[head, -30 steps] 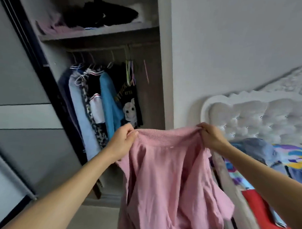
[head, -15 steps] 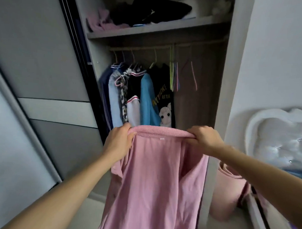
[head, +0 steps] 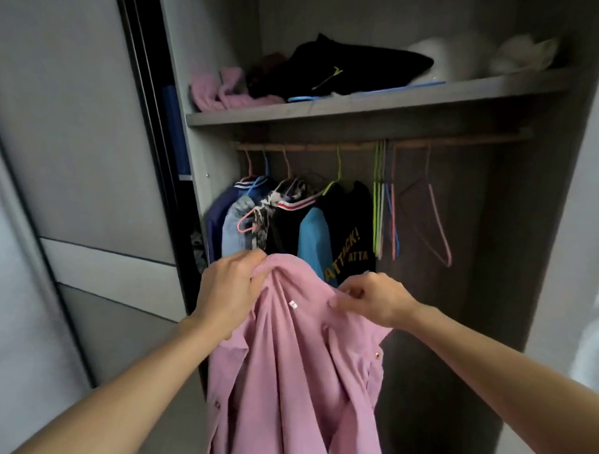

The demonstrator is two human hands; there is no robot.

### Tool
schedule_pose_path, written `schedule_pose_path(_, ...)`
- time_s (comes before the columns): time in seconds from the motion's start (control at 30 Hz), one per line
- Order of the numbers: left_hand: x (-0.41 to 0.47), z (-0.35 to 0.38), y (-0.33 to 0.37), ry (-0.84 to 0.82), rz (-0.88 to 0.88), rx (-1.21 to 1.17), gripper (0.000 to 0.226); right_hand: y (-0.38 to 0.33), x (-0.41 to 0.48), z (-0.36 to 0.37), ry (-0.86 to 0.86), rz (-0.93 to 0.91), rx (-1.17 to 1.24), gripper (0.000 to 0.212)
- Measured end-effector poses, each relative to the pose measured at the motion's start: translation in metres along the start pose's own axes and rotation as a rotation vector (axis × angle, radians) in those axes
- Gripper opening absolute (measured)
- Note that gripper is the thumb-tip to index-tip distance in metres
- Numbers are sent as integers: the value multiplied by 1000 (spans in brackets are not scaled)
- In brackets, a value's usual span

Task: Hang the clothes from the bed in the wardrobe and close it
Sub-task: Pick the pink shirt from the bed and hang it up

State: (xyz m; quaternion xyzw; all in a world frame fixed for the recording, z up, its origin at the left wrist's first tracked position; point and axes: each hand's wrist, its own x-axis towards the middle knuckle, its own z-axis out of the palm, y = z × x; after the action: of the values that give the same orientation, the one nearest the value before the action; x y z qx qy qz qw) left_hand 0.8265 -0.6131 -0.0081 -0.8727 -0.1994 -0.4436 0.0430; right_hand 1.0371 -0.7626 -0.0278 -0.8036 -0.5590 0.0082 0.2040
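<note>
A pink shirt (head: 296, 372) hangs from my two hands in front of the open wardrobe (head: 545, 235). My left hand (head: 229, 290) grips the collar at its left end. My right hand (head: 373, 299) pinches the collar on the right, with the fabric bunched between the hands. The shirt's lower part drops out of view. Behind it, a wooden rail (head: 379, 146) carries several hung garments (head: 291, 226) on the left and empty wire hangers (head: 387, 202) on the right.
The shelf (head: 363, 105) above the rail holds a pink cloth, a black garment and white items. A grey sliding door (head: 73, 151) stands pushed to the left. A pale wall runs along the right edge.
The view has turned left from the bed and come closer to the wardrobe. My hands have drawn together on the collar, so the shirt now bunches between them.
</note>
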Motion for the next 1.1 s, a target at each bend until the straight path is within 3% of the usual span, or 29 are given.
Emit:
schedule_pose_path(0.1,25,21,-6,14,31,-7,13,4,47,-29,223,34,4,36)
schedule_pose_path(0.23,47,61,-25,-1,68,-44,10,20,113,-63,480,129,-157,29)
schedule_pose_path(0.43,85,125,-72,-198,192,-162,8,37,202,-91,539,369,-465,34)
schedule_pose_path(0.7,128,192,-122,-323,332,-240,11,62,255,-90,459,581,-638,23)
schedule_pose_path(0.9,136,217,-130,-334,365,-299,13,64,271,-92,567,648,-406,30)
schedule_pose_path(1.1,138,217,-133,-325,353,-310,14,50,277,-92,805,647,-43,32)
